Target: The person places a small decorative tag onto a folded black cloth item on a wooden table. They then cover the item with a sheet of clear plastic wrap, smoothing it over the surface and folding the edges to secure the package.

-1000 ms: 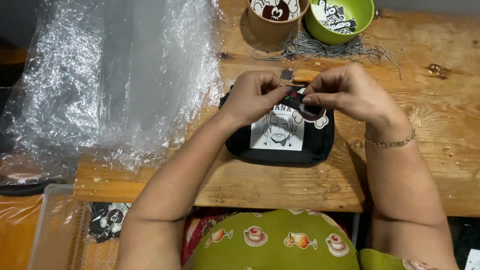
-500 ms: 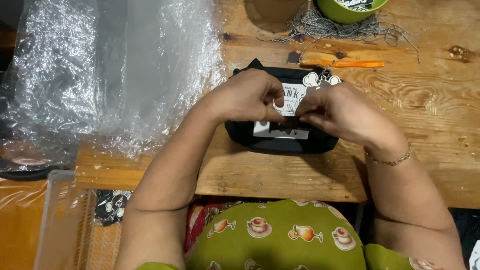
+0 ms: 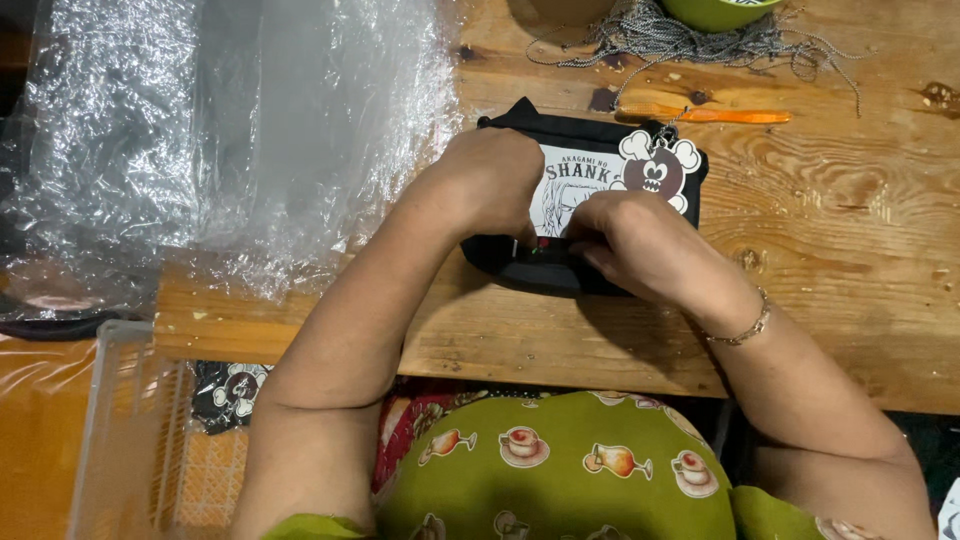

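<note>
Head view: showed black pouch (image 3: 600, 165) on wooden table (image 3: 850, 260), just right of centre. Left hand (image 3: 495, 180) pressed it at 9 o'clock; right hand (image 3: 640, 245), fingers curled narrow, pinched its near edge. Orange tool (image 3: 720, 116) at 12 o'clock.

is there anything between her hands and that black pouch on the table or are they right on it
Nothing visible stands between them. Both the left hand and the right hand rest directly on the black pouch, working at its near edge. The skull charm and the orange tool lie beyond the hands, out of the way.
</note>
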